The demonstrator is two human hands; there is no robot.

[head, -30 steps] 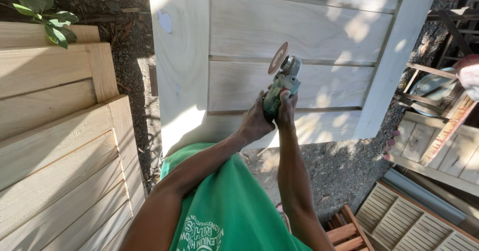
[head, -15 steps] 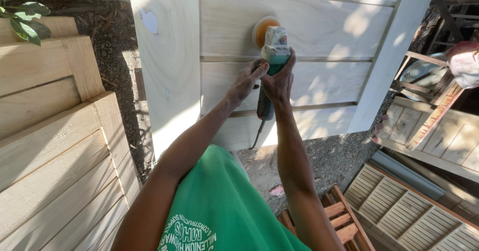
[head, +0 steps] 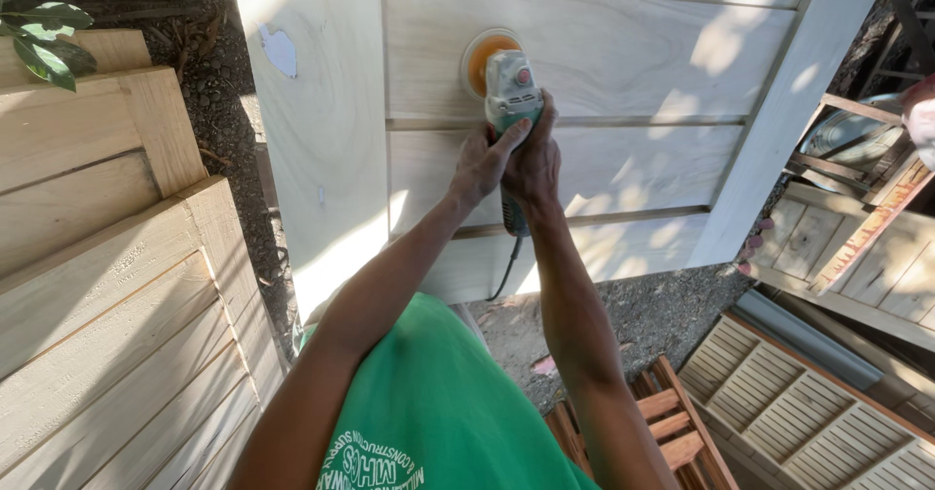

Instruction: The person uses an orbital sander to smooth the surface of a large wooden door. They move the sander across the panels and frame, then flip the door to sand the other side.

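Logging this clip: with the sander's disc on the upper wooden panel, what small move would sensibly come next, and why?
Probably a slow slide of the sander sideways along the upper panel. Its orange disc sits flat near that panel's left end, with bare wood stretching to the right. Both the left hand and the right hand grip the body, which suits a steady pass.
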